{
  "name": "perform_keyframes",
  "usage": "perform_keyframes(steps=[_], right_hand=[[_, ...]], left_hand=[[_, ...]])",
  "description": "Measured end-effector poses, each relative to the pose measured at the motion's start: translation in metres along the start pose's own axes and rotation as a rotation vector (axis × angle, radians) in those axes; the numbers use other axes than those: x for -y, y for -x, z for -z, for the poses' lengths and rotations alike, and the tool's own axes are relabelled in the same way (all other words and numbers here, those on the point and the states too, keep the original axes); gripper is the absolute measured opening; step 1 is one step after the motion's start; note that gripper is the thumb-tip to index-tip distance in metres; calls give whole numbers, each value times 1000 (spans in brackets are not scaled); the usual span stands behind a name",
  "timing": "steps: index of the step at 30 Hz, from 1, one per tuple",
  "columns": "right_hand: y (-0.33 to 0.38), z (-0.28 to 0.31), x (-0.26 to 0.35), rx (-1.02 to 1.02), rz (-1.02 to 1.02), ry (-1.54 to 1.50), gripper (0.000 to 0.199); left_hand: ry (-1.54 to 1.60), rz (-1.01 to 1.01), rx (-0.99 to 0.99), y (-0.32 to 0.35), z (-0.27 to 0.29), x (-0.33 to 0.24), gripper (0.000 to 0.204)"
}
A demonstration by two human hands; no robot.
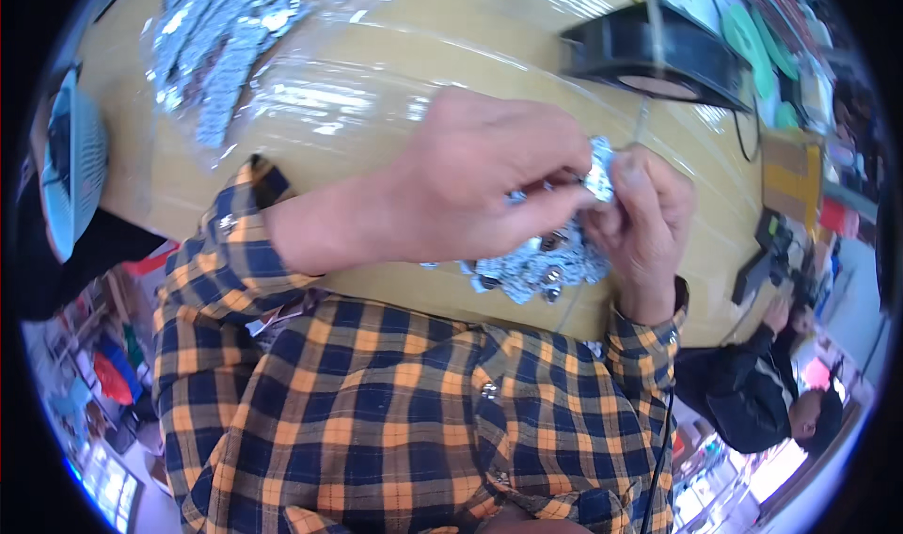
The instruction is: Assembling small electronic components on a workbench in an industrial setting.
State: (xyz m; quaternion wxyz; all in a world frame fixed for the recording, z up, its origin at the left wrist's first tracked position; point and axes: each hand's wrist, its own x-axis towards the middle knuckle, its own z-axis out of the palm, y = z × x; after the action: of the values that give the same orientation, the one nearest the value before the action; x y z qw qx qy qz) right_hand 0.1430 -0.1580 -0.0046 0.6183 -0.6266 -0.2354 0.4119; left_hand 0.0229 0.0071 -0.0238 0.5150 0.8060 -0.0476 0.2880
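Note:
My left hand, slightly smeared by motion, reaches in with thumb and fingers curled together. Its fingertips meet a small silvery, glittering piece. From the other side my right hand pinches the same piece between thumb and bent fingers. Bits of blue-silver show under the left fingers, partly hidden by them. Below both hands a heap of similar silvery pieces with shiny round metal parts lies on the table, partly covered by the hands.
Long blue-silver glittery strips lie on clear plastic at the far left of the tan table. A black box-shaped device stands far right. A light-blue basket is at the left edge; another person sits at right.

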Motion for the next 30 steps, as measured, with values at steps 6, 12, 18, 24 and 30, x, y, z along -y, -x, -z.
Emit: perform_keyframes(steps=[6, 12, 18, 24, 30], right_hand=[[5, -4, 3, -245, 145, 273, 27], [2, 2, -9, -294, 197, 306, 28], [4, 2, -7, -280, 203, 260, 27], [0, 4, -12, -207, 193, 268, 26], [-3, 7, -11, -233, 183, 181, 26]], left_hand=[[-181, -191, 18, 12, -17, 5, 22], [-413, -188, 7, 17, 1, -24, 22], [-1055, 65, -409, 69, 104, -17, 30], [-1231, 279, -471, 99, 136, -2, 29], [-1142, 31, -454, 85, 138, -3, 21]])
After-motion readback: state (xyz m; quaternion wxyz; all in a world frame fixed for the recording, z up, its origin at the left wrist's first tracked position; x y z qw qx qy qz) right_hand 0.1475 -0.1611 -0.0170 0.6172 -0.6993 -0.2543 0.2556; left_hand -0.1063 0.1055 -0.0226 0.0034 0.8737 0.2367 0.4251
